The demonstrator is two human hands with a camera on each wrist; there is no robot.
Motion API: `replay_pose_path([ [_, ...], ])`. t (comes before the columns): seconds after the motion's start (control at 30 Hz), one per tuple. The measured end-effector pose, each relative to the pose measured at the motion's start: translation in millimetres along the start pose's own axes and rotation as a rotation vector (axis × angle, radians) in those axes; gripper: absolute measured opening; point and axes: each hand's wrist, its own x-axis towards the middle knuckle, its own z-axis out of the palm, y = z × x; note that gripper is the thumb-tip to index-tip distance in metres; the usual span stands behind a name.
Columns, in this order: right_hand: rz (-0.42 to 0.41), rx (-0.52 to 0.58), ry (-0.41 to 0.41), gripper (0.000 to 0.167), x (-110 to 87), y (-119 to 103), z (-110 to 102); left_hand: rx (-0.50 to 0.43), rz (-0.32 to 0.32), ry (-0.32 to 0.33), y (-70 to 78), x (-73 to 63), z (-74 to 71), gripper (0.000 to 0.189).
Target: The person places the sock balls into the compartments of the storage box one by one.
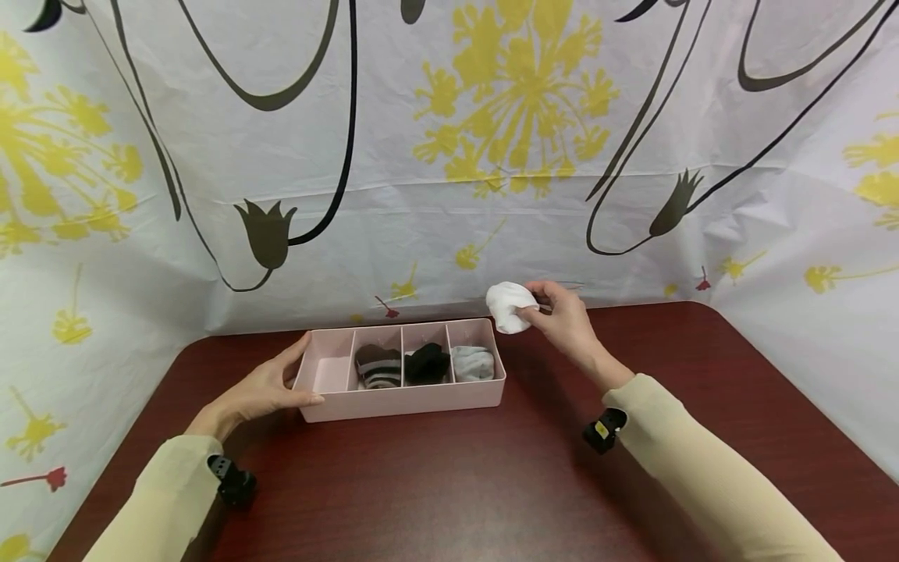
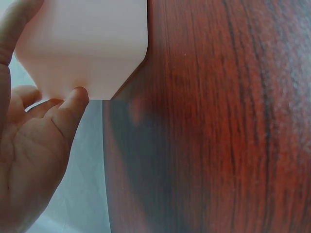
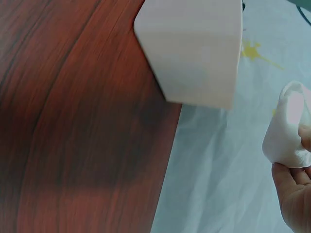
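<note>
A pale pink organizer box [image 1: 400,404] with several compartments stands near the back of the table. My left hand [image 1: 263,390] grips its left end, thumb at the front corner and fingers toward the back corner. The leftmost compartment holds nothing. To its right lie a striped brown sock bundle [image 1: 378,365], a black sock bundle [image 1: 427,364] and a light grey sock bundle [image 1: 474,364], one per compartment. Above and beyond the box's right end, my right hand [image 1: 567,321] pinches a rolled white sock [image 1: 510,307] between thumb and fingers, in the air.
The dark red wooden table [image 1: 449,484] extends in front of the box. Behind it and at both sides hangs a white sheet [image 1: 393,257] with yellow and grey flower prints. The box's back side stands close to that sheet.
</note>
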Motion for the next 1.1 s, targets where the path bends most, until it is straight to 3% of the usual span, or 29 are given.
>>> replay_pose_path([
  [0.27, -0.037, 0.073, -0.009, 0.032, 1.1, -29.3, 18.2, -0.038, -0.013, -0.004, 0.6, -1.4, -0.1, 0.108],
  [0.43, -0.062, 0.117, -0.022, 0.031, 7.8, -28.3, 32.9, -0.045, -0.014, -0.002, -0.3, -2.0, -0.1, 0.108],
  [1.1, -0.077, 0.287, -0.078, 0.032, 17.2, -65.8, 73.1, -0.033, -0.009, -0.002, -1.5, 1.2, 0.4, 0.110],
])
